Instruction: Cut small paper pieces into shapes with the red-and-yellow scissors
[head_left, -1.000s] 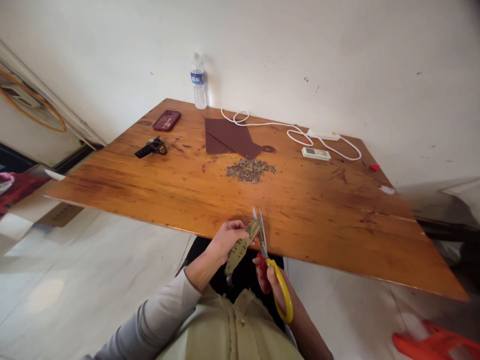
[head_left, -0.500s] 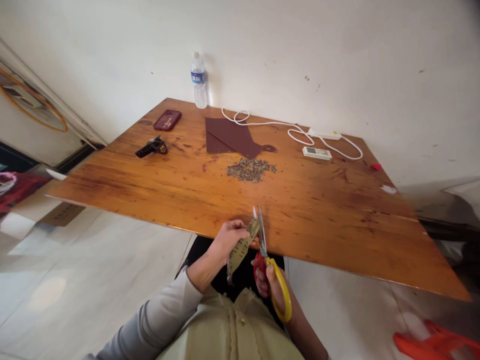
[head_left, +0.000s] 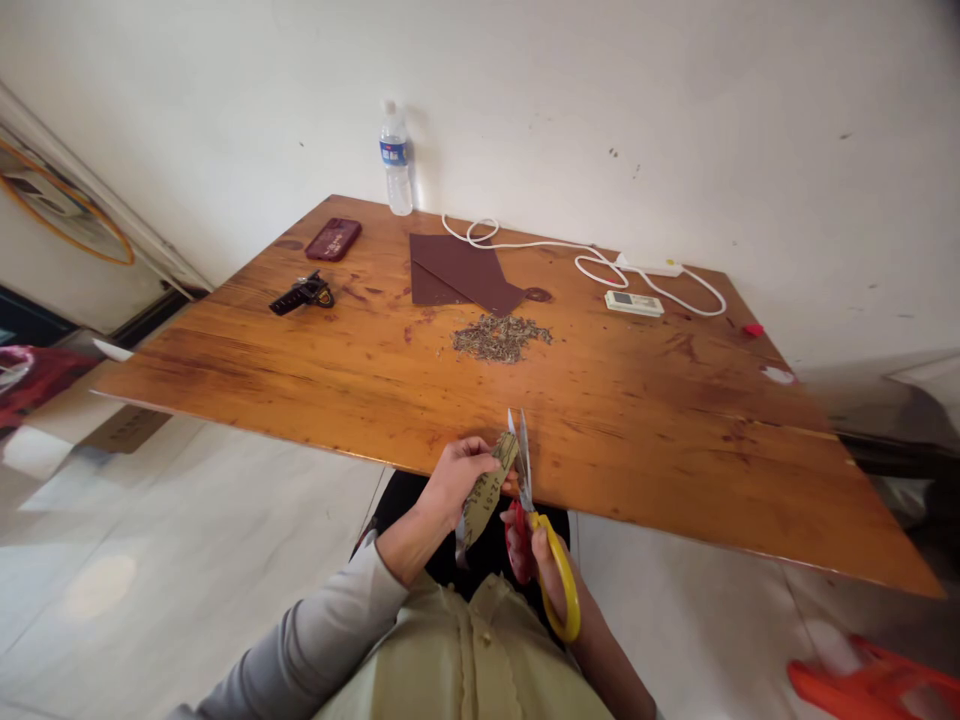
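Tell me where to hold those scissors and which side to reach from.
Take the scissors by the yellow handle and the red handle, reaching from the person's own right, as the right hand does. The handles lie toward the body; the parted blades point away, beside the printed strip, so this grip should keep fingers off the edges.

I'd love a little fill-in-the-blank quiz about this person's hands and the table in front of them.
1. The scissors are held in the person's ____ hand.
2. One scissor handle is red and the other is ____.
3. The clear bottle by the wall has a mostly ____ label.
4. Seen from the person, the maroon phone-shaped item lies to the ____ of the maroon sheets.

Missing words, in order: right; yellow; blue; left.
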